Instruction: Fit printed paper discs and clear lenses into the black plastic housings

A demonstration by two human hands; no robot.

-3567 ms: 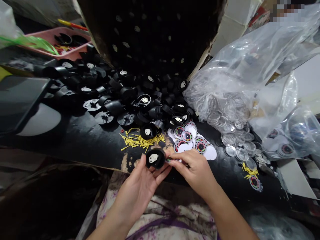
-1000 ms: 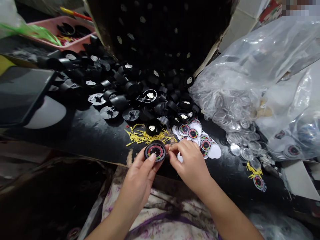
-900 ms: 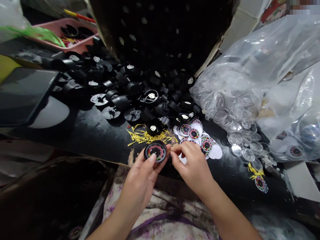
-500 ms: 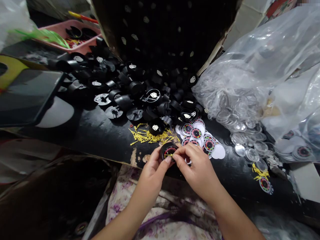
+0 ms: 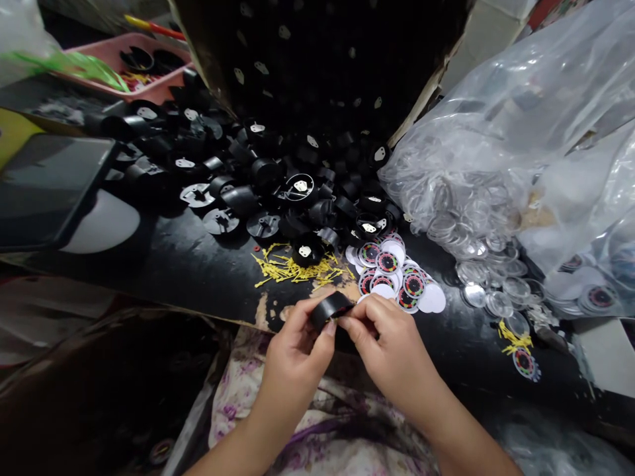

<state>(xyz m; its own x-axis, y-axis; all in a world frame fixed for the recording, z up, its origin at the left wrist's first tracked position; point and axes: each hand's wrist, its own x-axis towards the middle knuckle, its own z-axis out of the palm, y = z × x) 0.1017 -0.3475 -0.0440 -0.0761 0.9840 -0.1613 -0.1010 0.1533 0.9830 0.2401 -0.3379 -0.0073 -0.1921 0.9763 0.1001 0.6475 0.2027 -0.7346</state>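
My left hand [image 5: 297,347] is closed round a black round gauge housing [image 5: 330,309], its thumb over the front edge. The housing is tilted so that its smooth side wall faces up and its dial is mostly out of sight. At the right edge of the housing, my right hand [image 5: 381,337] pinches thumb and forefinger together; what lies between those fingertips is hidden. Beyond the hands, a pile of yellow pointers [image 5: 282,268] lies on the black tabletop [image 5: 188,268]. Right of them is a heap of printed dial discs [image 5: 387,262], some showing white backs.
More black housings [image 5: 265,175] are piled at the back. On the right are clear round covers [image 5: 476,297] spilling from a plastic bag [image 5: 496,125]. A pink basket [image 5: 159,89] stands at the back left, and a dark-screened device [image 5: 49,188] nearer on the left.
The housing has turned in my left hand: its red-ringed dial with a yellow pointer faced me before, and now its side wall shows. My right fingertips stay at its right edge.
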